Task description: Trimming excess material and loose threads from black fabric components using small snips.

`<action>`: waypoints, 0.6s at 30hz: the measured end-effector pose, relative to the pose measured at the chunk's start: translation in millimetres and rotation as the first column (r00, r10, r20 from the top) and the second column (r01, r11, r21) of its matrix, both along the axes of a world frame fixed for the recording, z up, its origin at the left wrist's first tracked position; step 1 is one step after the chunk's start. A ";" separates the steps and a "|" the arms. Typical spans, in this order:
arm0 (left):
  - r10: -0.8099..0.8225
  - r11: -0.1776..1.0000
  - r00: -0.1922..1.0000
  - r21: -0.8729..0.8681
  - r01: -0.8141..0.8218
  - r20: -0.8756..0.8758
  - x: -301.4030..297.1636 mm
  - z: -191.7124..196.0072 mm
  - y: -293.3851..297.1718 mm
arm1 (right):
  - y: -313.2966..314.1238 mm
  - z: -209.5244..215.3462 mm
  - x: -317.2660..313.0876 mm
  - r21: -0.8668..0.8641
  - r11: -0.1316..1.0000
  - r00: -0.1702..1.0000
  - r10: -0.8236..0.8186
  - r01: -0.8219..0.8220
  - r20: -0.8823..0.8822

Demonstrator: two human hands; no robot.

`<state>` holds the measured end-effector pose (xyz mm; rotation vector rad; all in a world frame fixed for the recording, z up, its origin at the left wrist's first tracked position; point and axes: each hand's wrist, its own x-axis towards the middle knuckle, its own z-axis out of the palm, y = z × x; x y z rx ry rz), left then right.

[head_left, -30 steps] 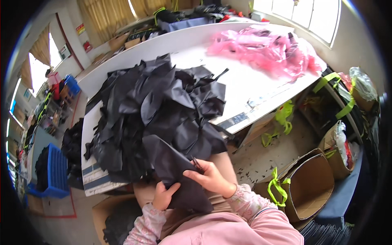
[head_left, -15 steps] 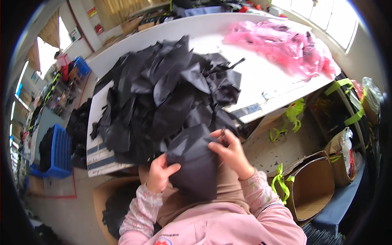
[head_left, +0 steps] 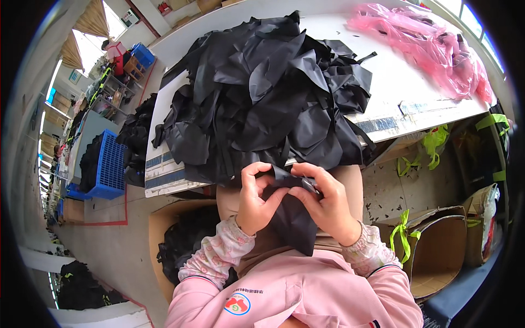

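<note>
The left hand (head_left: 254, 205) pinches the gathered upper edge of a black fabric piece (head_left: 295, 221) between thumb and curled fingers, the gap closed down onto the cloth. The right hand (head_left: 332, 206) grips the same edge with thumb and forefinger, and a small dark tool (head_left: 310, 186) sits among its fingers, too covered for its kind to be told. The two thumb tips nearly meet at the fold, and the rest of the piece hangs down over the lap, in front of the heap of black fabric pieces (head_left: 268, 93) on the white table (head_left: 396, 95). Half a second ago the hands were farther apart and the piece lay spread broad between them; now they are drawn together and its top is bunched. The heap looks unchanged, though the view has shifted, placing it farther right and higher.
</note>
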<state>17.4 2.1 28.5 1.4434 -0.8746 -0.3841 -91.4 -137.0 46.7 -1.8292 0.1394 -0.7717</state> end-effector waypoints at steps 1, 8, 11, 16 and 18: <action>0.011 0.999 0.999 -0.033 -0.009 0.050 0.2 1.2 0.5 | 4.0 -2.5 3.7 0.007 0.999 0.999 -0.037 0.037 -0.013; -0.073 0.992 0.966 0.122 0.044 0.247 3.6 20.9 3.6 | -0.1 -20.4 3.7 -0.009 0.998 0.997 -0.069 0.069 -0.038; -0.106 0.984 0.959 0.165 0.063 0.262 7.6 20.7 4.2 | -3.7 -23.2 3.2 -0.033 0.998 0.997 -0.060 0.058 -0.041; -0.035 0.984 0.882 0.171 -0.052 0.470 12.9 18.0 8.2 | -9.9 -17.7 0.5 -0.080 0.997 0.998 0.010 -0.015 -0.068; 0.072 0.993 0.725 0.017 -0.115 0.685 14.5 23.6 4.3 | -11.4 -17.2 -0.9 -0.093 0.995 0.997 0.024 -0.031 -0.076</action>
